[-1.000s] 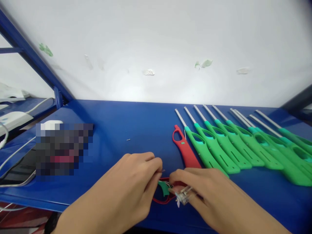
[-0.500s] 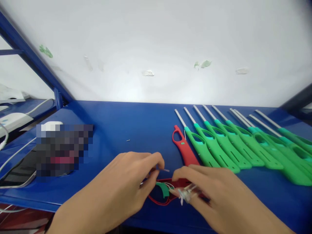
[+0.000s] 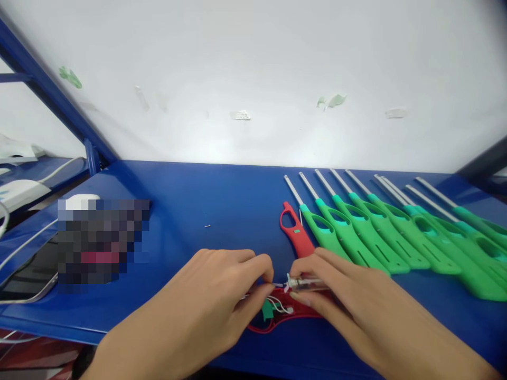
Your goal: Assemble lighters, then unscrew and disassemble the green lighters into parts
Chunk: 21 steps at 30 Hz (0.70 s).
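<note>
My left hand (image 3: 216,295) pinches a thin, pale tube (image 3: 278,285) between thumb and index finger, its tip pointing right. Facing it, my right hand (image 3: 352,301) grips a clear lighter fuel tank (image 3: 307,284) with a white valve at its left end. Tube tip and valve are very close; I cannot tell whether they touch. Below both hands lies an open red lighter shell half (image 3: 266,331), partly covered by my fingers. It holds a green trigger (image 3: 268,310) and white wires (image 3: 280,305). Another red shell piece (image 3: 300,240) rests just beyond my right hand.
Several green lighters (image 3: 366,237) with metal barrels lie in a slanted row on the right of the blue table (image 3: 178,195). A small screw (image 3: 207,226) is left of centre. On the left are a dark pixelated item (image 3: 103,237), a phone (image 3: 31,272) and cables. A white wall stands behind.
My right hand has raised and turned the fuel tank so its valve points left at the tube. My left hand has shifted slightly right, with the tube still pinched.
</note>
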Motion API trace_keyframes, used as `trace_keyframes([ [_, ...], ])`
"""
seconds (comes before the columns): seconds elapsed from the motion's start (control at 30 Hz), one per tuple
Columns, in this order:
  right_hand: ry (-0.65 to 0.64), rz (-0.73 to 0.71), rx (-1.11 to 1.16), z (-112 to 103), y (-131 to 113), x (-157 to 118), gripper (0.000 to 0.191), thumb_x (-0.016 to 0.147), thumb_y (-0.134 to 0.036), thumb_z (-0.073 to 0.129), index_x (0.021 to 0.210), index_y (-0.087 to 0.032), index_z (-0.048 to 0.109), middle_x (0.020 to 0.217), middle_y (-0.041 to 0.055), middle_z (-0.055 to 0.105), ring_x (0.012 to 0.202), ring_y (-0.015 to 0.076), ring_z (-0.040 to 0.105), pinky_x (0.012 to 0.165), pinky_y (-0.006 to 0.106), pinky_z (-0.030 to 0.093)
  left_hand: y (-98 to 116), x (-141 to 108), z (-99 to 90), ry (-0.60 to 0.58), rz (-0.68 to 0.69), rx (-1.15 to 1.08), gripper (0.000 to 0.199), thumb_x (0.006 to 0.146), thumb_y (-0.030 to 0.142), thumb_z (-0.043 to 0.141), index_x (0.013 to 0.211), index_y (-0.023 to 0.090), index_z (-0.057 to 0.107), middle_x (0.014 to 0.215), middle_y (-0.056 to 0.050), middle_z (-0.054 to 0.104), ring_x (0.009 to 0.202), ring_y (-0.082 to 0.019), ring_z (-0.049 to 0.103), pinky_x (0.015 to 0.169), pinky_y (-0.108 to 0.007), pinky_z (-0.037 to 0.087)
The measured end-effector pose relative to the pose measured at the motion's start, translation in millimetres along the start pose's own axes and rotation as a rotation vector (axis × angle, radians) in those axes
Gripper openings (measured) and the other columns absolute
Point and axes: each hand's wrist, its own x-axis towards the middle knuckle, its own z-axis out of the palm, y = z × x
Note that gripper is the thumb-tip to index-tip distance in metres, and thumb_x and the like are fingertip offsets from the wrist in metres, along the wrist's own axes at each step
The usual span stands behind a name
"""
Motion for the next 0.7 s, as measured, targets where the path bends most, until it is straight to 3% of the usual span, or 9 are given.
trace_keyframes([
  [0.7,-0.055,0.073,0.082,5.7,1.3,-1.8,0.018,0.117,-0.043,0.041,0.118,-0.037,0.058,0.11,-0.0051,0.073,0.087,0.0165,0.074,0.074,0.032,0.057,5.1,-0.8,-2.1,-0.016,0.024,0.047,0.017,0.115,0.028,0.05,0.102,0.028,0.061,0.092,0.006,0.065,0.074,-0.017,0.056,0.067,-0.036,0.03],
])
